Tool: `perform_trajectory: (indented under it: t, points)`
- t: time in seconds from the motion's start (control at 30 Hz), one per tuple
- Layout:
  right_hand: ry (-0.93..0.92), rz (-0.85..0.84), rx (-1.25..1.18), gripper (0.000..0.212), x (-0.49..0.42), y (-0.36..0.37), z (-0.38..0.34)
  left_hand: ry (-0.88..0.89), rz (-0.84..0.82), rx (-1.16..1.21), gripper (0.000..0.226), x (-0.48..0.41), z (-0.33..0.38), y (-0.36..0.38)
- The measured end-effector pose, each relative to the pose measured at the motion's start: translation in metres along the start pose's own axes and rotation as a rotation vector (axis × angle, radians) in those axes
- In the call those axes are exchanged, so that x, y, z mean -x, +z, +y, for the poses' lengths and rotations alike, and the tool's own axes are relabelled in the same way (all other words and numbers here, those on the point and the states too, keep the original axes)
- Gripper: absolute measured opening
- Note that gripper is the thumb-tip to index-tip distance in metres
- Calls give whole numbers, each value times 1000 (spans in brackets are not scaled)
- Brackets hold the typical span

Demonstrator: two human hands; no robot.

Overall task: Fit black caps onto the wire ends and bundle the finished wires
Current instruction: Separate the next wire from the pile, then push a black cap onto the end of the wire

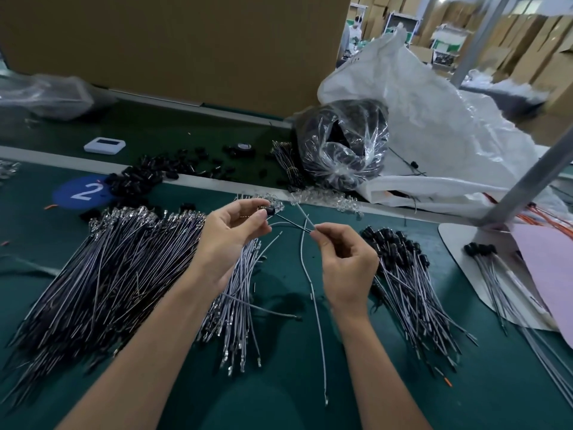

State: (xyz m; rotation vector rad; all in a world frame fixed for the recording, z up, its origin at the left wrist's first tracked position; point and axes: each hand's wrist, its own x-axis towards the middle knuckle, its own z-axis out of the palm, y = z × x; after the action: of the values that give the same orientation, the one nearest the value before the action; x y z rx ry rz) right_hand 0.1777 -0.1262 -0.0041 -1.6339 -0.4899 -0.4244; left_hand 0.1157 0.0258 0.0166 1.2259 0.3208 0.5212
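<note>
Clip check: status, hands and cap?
Left hand pinches cap. Right hand pinches wire near cap. Seating unclear. Wire piles below, nothing blocking.

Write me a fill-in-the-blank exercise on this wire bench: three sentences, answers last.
1. The left hand pinches a small ____ cap.
2. The blue disc on the bench bears the number ____.
3. The right hand pinches a long pale wire, and the pile of capped wires lies to that hand's ____.

Missing words: black; 2; right.
</note>
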Motion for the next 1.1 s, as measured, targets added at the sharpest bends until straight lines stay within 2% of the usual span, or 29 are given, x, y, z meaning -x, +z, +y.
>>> perform_trajectory:
  t: [0.17, 0.3, 0.53, 0.83, 1.1]
  points:
    - [12, 17, -29, 18, -3, -3, 1, 7, 69, 12, 15, -1, -2, -3]
    - [4, -32, -30, 18, -2, -2, 0, 19, 59, 11, 15, 0, -5, 1]
    - [-2, -5, -14, 18, -4, -4, 1, 23, 56, 20, 16, -1, -5, 3]
    - [37, 71, -18, 18, -8, -6, 3, -23, -88, -45, 18, -9, -8, 17]
    - [58, -9, -29, 17, -6, -3, 4, -88, -186, 55, 26, -8, -14, 15]
